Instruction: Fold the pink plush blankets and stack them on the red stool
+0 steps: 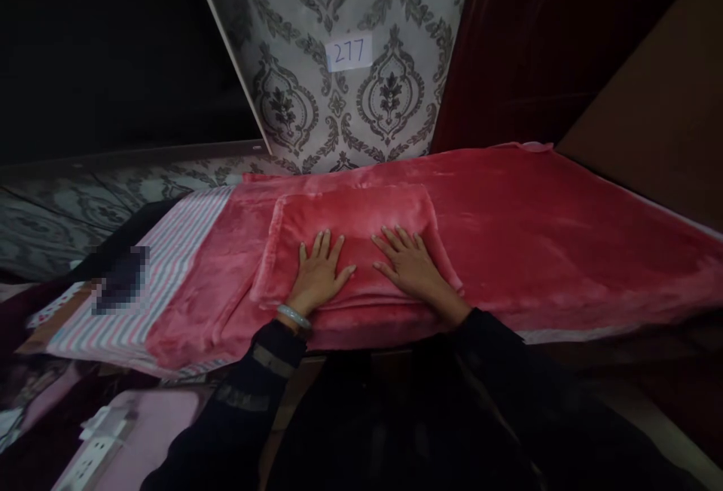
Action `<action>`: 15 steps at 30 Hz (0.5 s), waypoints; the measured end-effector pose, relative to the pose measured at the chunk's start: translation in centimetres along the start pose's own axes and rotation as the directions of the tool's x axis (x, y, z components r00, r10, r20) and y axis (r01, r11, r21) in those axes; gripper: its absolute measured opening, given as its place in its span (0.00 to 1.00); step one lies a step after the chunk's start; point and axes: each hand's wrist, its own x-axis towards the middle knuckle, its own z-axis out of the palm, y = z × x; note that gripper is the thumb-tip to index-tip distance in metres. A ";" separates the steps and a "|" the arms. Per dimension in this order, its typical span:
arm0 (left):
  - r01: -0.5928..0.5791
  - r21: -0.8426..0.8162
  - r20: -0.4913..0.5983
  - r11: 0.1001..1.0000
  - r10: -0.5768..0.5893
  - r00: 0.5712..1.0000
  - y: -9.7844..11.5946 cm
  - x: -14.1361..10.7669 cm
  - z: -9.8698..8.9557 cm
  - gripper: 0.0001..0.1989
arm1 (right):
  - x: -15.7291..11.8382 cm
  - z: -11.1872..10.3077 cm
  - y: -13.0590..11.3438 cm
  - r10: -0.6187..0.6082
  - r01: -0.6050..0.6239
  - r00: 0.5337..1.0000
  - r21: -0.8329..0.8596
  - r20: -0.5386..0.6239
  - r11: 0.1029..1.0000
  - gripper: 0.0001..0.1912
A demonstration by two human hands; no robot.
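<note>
A folded red plush cloth point(350, 212) lies as a flat rectangle on a larger red plush cover point(525, 235). My left hand point(319, 272) rests palm down on the lower left part of the folded cloth, fingers spread, with a pale bangle on the wrist. On its right part my right hand point(411, 263) also lies flat with spread fingers. Neither hand grips anything. Several layers show along the near edge of the folded cloth, between my wrists.
Striped fabric point(186, 250) covers the surface at left, with a blurred dark item point(121, 280) on it. A dark screen point(124, 54) stands back left. A power strip point(93, 461) lies on a pink stool point(152, 431). Patterned wall point(389, 92) bears a "277" label point(349, 52).
</note>
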 end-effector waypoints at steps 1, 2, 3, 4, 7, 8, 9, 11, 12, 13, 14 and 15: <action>0.000 0.002 0.003 1.000 0.000 1.000 -0.1 0.1 0.0 0.37 | 0.1 -0.1 0.0 0.001 -0.001 1.000 -0.003 0.004 1.000 0.33; 0.001 0.002 0.003 1.000 -0.001 1.000 -0.2 0.2 -0.1 0.37 | 0.2 -0.2 -0.2 0.003 -0.003 1.000 -0.006 0.009 1.000 0.32; 0.003 0.001 0.001 1.000 -0.003 1.000 -0.2 0.3 -0.3 0.37 | 0.3 -0.3 -0.3 0.006 -0.006 1.000 -0.007 0.013 1.000 0.32; 0.006 -0.001 -0.003 1.000 -0.006 1.000 -0.1 0.3 -0.4 0.37 | 0.3 -0.5 -0.5 0.008 -0.008 1.000 -0.009 0.017 1.000 0.32; 0.022 -0.024 -0.019 0.999 -0.022 1.000 0.6 -0.2 -1.1 0.35 | 0.1 -1.0 -0.9 0.014 -0.014 0.999 -0.013 0.032 1.000 0.31; 0.013 -0.039 -0.030 0.999 -0.014 0.999 1.1 -0.5 -1.3 0.34 | -0.1 -1.2 -1.0 0.009 -0.009 0.999 -0.014 0.040 1.000 0.31; -0.013 -0.058 -0.041 0.998 0.011 0.999 1.7 -1.0 -1.4 0.33 | -0.5 -1.4 -1.0 0.000 0.001 0.999 -0.013 0.051 1.000 0.31; -0.099 -0.093 -0.062 0.991 0.094 0.994 2.9 -2.0 -1.4 0.31 | -1.5 -1.7 -1.0 -0.026 0.027 0.997 -0.014 0.073 1.000 0.31; -0.141 -0.100 -0.072 0.985 0.134 0.988 3.5 -2.6 -1.3 0.31 | -2.2 -1.8 -1.0 -0.042 0.043 0.996 -0.019 0.081 0.999 0.31; -0.169 -0.101 -0.081 0.980 0.161 0.984 4.1 -3.0 -1.1 0.31 | -2.9 -1.9 -1.0 -0.057 0.059 0.995 -0.027 0.085 0.998 0.30; -0.181 -0.095 -0.091 0.979 0.173 0.981 4.5 -3.5 -0.7 0.31 | -3.8 -1.8 -1.1 -0.065 0.069 0.994 -0.039 0.083 0.997 0.30; -0.180 -0.089 -0.102 0.980 0.171 0.980 4.9 -3.9 -0.4 0.31 | -4.8 -1.7 -1.2 -0.066 0.070 0.995 -0.053 0.072 0.996 0.30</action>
